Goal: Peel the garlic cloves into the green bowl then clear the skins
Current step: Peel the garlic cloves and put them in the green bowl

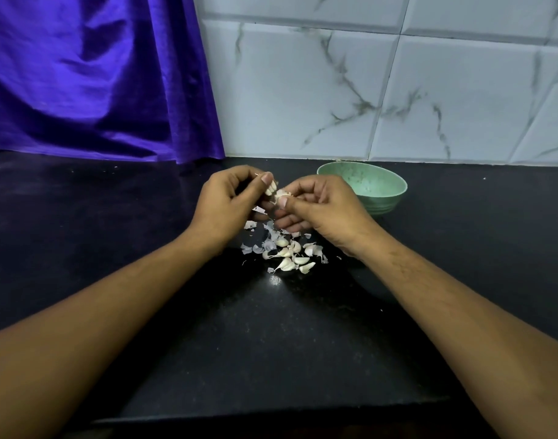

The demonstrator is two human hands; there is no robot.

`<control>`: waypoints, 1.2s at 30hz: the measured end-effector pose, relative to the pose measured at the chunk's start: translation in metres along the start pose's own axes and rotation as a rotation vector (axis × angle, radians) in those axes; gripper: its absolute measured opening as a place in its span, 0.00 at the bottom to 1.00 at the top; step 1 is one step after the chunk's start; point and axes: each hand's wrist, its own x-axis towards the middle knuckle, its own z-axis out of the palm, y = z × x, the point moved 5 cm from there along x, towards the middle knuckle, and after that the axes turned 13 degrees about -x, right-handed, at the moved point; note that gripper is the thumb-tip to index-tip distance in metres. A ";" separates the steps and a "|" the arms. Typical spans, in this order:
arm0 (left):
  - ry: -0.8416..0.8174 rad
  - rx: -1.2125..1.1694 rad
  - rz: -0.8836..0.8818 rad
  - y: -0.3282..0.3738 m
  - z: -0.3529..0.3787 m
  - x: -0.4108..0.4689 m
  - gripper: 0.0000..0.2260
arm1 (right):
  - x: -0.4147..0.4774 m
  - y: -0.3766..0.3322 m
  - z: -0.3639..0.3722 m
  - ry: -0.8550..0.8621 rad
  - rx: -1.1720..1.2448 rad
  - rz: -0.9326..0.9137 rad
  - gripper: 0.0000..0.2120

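Head view: both the left hand (227,204) and right hand (322,210) pinch a garlic piece (273,193) above loose cloves (290,256) on the counter (113,248), left of the green bowl (384,202); short, steady pulls should keep skins (246,248) falling together.

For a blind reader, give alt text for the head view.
The left hand and right hand pinch a garlic piece between them above loose cloves and skins on a black counter. A green bowl stands behind the right hand.
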 end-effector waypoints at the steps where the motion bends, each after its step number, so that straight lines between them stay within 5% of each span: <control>1: -0.001 -0.034 -0.041 -0.002 -0.002 0.000 0.10 | 0.001 0.000 -0.003 0.022 0.000 -0.014 0.03; 19: -0.088 0.015 -0.208 -0.004 -0.010 -0.002 0.06 | 0.022 0.011 -0.010 0.233 -0.475 -0.073 0.15; 23: -0.103 0.010 -0.243 -0.004 -0.009 -0.004 0.10 | 0.017 0.002 -0.020 0.225 -0.384 -0.090 0.08; 28: -0.092 -0.069 -0.224 -0.002 -0.005 -0.004 0.12 | 0.004 0.001 -0.006 -0.058 -0.166 -0.107 0.11; 36: -0.077 -0.142 -0.219 0.001 -0.001 -0.008 0.11 | 0.000 0.002 -0.006 -0.015 0.123 -0.047 0.11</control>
